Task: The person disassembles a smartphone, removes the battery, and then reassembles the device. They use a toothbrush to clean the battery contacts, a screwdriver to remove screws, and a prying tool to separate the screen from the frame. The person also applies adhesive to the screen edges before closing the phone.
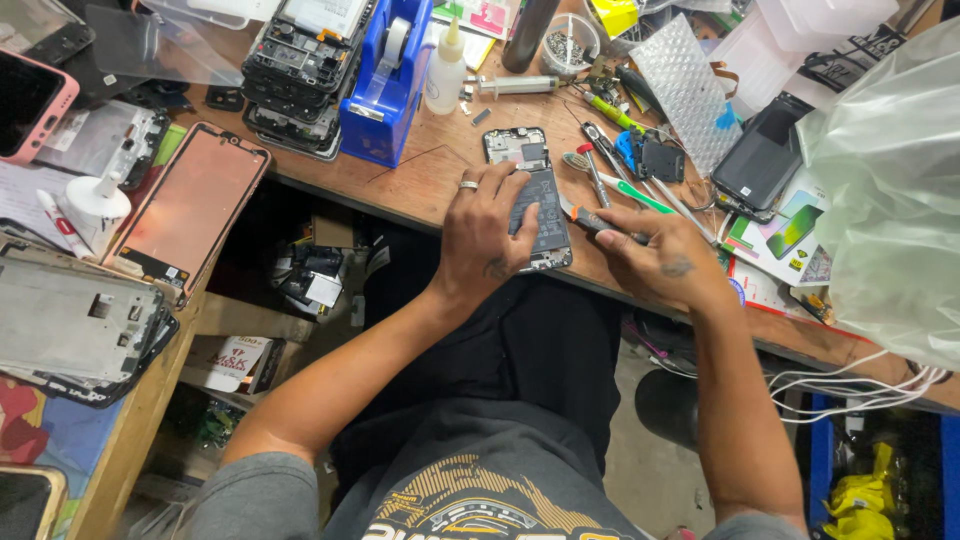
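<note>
Cluttered wooden bench (430,180): left hand (487,232) steadies opened phone (532,195), right hand (662,258) grips tool (588,217).

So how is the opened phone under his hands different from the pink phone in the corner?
The opened grey phone lies under the left hand with its back off and its insides showing; the pink-cased phone is closed up, screen dark. The opened one is mid-bench, with the right hand putting a tool to it; the pink one lies untouched at the far left. Both lie flat.
</note>
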